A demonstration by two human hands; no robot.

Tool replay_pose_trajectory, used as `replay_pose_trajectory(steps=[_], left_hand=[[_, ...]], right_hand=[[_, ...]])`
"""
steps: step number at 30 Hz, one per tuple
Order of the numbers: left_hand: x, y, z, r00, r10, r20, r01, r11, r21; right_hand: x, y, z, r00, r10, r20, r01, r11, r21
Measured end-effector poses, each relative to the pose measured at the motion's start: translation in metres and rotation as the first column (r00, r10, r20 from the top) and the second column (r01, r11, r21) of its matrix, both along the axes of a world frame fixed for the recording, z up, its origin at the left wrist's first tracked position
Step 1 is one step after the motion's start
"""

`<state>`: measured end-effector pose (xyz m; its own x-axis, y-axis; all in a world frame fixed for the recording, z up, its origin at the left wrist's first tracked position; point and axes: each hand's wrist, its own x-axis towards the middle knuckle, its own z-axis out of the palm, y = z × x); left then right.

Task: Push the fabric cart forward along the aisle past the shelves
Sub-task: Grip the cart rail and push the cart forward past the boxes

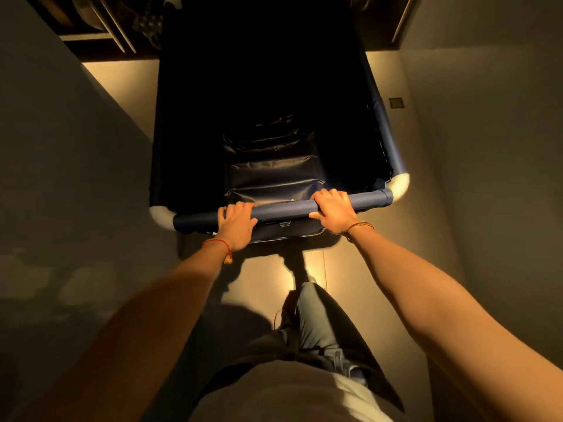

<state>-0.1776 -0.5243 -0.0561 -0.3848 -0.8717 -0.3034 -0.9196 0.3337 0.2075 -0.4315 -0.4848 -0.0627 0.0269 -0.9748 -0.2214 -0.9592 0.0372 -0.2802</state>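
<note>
Looking down from head height, the view shows a person standing behind a deep, dark blue fabric cart (pixel 268 117) in a narrow, dimly lit passage. At far left a plain grey wall (pixel 61 147) runs alongside the cart, and above it, at the upper left corner, dark shelves (pixel 91 28) sit just beside the cart's far end. The left hand (pixel 236 223), with a red string bracelet (pixel 217 242) on its wrist, is curled over the padded blue bar (pixel 283 210) at the cart's near edge, fingers wrapped over the top and closed on it. White pipe elbows (pixel 161 216) cap both ends of that bar. Inside the cart, only folded dark lining shows near the bottom; the rest is too dark to make out. The right hand (pixel 333 210), with a thin gold bracelet (pixel 359 226), grips the same bar further right, fingers closed over it, thumb beneath. Below, one leg in jeans (pixel 316 318) steps onto the pale floor (pixel 262 278). At right, another grey wall (pixel 487 147) borders the passage.
</note>
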Motion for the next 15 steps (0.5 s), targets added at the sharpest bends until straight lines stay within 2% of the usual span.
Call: replay_pose_trajectory(steps=[7,11,15], left_hand=[[-0.022,-0.097,-0.008,1.0,0.02,-0.02,-0.02,1.0,-0.018],[-0.04,-0.148,-0.014,0.996,0.085,0.01,-0.084,0.994,-0.07],[-0.059,-0.199,-0.016,0.985,0.168,-0.023,-0.169,0.986,-0.014]], right_hand=[[-0.028,-0.106,-0.002,0.999,0.041,-0.01,-0.041,0.999,-0.02],[-0.046,-0.169,0.002,0.992,0.115,-0.053,-0.116,0.993,-0.018],[-0.067,-0.232,0.009,0.978,0.202,-0.055,-0.202,0.979,0.0]])
